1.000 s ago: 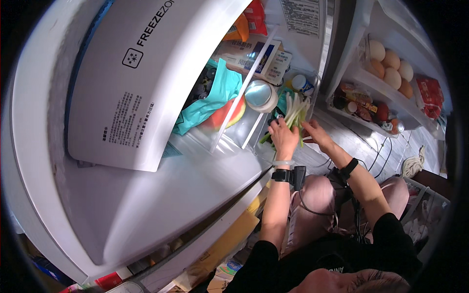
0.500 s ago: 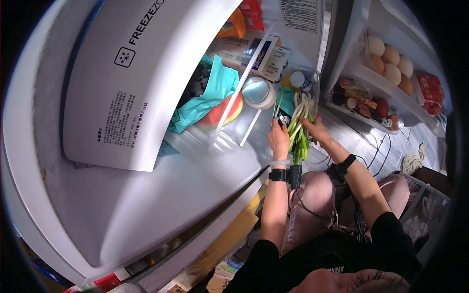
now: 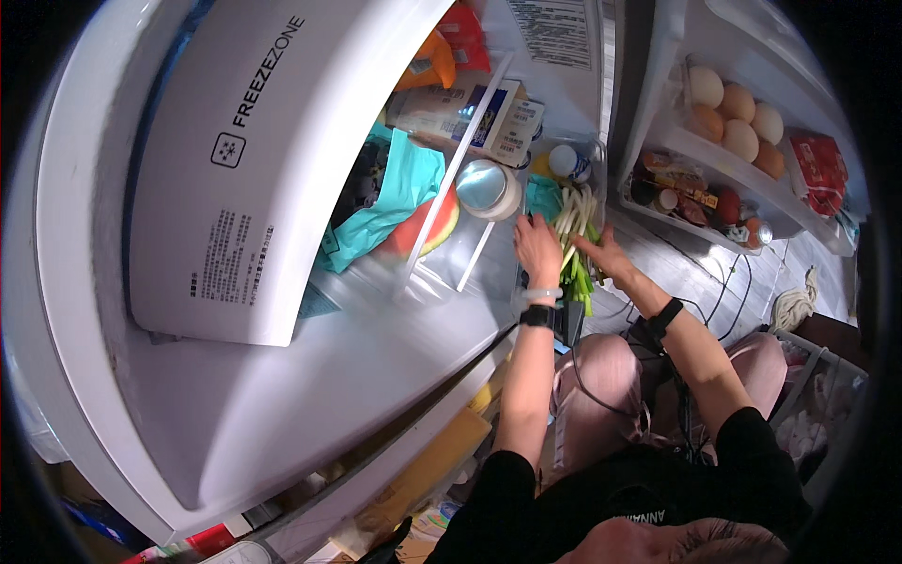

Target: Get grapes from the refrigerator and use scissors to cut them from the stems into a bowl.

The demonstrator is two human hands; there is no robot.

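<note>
At left inside the refrigerator (image 3: 282,395), teal plastic bag (image 3: 413,179) against cut watermelon (image 3: 411,233); possible smearing from the red flesh after a nudge. Next rightward, lidded jar (image 3: 482,186) just beyond left hand (image 3: 537,252), with toppling possible from a careless knuckle. Left fingers bent beside the scallions (image 3: 575,226), tips hidden; cannot tell whether clamped on anything. Near that wrist, black cable (image 3: 589,397) draped by the knees (image 3: 601,376), liable to snag during a reach. Scallions between both hands at the refrigerator's right end, white ends far, green tops near; apt to fan out or slip floorward under uneven support. Right hand (image 3: 611,258) with thumb across stalks, fingers apart from thumb; cannot tell how firmly closed. Farthest right, eggs (image 3: 739,141) on the open door (image 3: 662,103), prone to cracking from a knock.
</note>
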